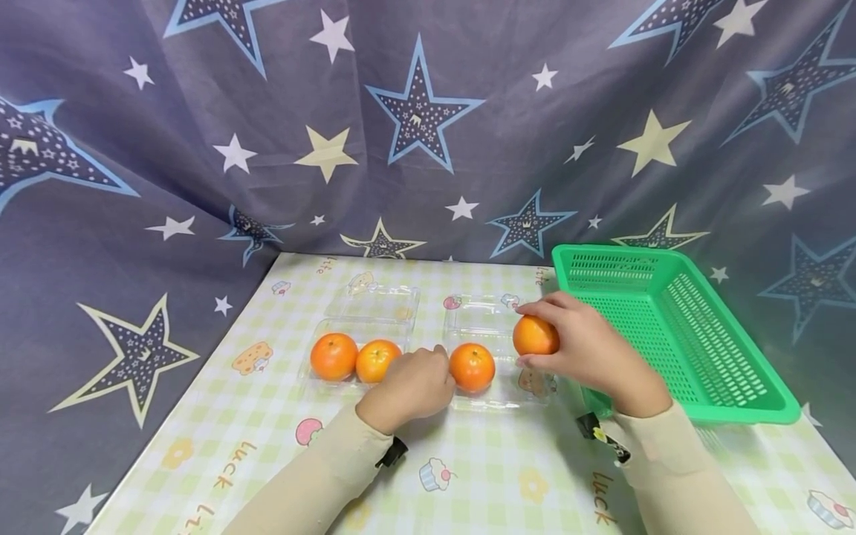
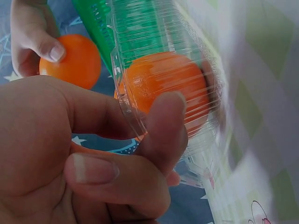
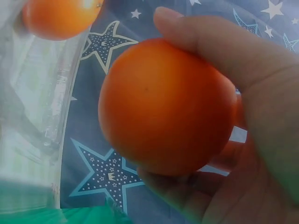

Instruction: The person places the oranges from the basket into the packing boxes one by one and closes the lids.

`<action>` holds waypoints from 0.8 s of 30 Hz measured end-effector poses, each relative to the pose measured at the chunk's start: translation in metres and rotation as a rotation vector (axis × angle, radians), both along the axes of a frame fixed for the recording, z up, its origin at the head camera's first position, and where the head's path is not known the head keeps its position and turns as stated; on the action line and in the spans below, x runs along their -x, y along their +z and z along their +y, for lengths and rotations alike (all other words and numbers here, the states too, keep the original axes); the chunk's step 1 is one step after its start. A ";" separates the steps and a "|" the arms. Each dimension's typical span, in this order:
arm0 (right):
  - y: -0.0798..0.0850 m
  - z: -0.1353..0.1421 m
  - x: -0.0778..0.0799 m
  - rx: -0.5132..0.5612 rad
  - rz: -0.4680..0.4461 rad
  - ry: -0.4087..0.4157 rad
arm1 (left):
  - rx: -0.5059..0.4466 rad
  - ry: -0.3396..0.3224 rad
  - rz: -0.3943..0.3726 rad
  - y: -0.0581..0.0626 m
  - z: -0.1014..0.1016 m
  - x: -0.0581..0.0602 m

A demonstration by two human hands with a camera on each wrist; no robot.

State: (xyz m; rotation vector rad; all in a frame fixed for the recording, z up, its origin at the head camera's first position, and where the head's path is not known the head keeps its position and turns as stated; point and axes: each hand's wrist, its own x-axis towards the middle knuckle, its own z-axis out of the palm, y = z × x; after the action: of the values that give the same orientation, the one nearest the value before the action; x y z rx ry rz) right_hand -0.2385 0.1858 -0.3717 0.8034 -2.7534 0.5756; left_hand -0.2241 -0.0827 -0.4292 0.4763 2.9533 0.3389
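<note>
My right hand (image 1: 580, 345) grips an orange (image 1: 536, 336) above the right end of a clear plastic container (image 1: 501, 405) with its lid folded back. Thumb and fingers lie around the fruit in the right wrist view. Another orange (image 1: 472, 367) sits in the left part of that container. My left hand (image 1: 420, 380) pinches the container's left edge, fingers curled; in the left wrist view its fingertips (image 2: 166, 114) overlap the clear wall beside the seated orange (image 2: 168, 88). Left of that hand, a second open clear container (image 1: 321, 386) holds two oranges, one (image 1: 334, 357) beside the other (image 1: 378, 361).
A green plastic basket (image 1: 742, 412) with slotted sides stands at the right, close to my right forearm. A checked tablecloth (image 1: 267, 431) with printed pictures covers the table. A dark star-patterned curtain (image 1: 281, 193) hangs behind and beside the table.
</note>
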 end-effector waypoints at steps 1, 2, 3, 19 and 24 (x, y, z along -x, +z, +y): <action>0.000 -0.001 0.000 -0.004 -0.001 -0.001 | 0.000 -0.002 0.003 0.000 0.000 0.000; 0.000 -0.002 0.000 -0.008 0.001 0.000 | -0.001 -0.003 0.007 0.000 0.000 0.000; 0.000 -0.003 -0.001 -0.012 0.000 -0.002 | -0.001 -0.003 0.011 0.001 0.001 0.000; -0.013 -0.013 -0.002 -0.078 -0.066 0.002 | 0.005 0.009 -0.003 0.003 0.001 -0.003; -0.020 -0.015 -0.001 -0.111 -0.059 -0.009 | 0.003 0.011 -0.005 0.002 0.000 -0.004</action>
State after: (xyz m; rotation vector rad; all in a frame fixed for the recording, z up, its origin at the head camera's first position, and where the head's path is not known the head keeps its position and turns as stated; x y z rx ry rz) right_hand -0.2376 0.1703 -0.3915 0.8095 -2.8629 0.4553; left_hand -0.2203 -0.0829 -0.4276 0.4590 2.9525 0.3357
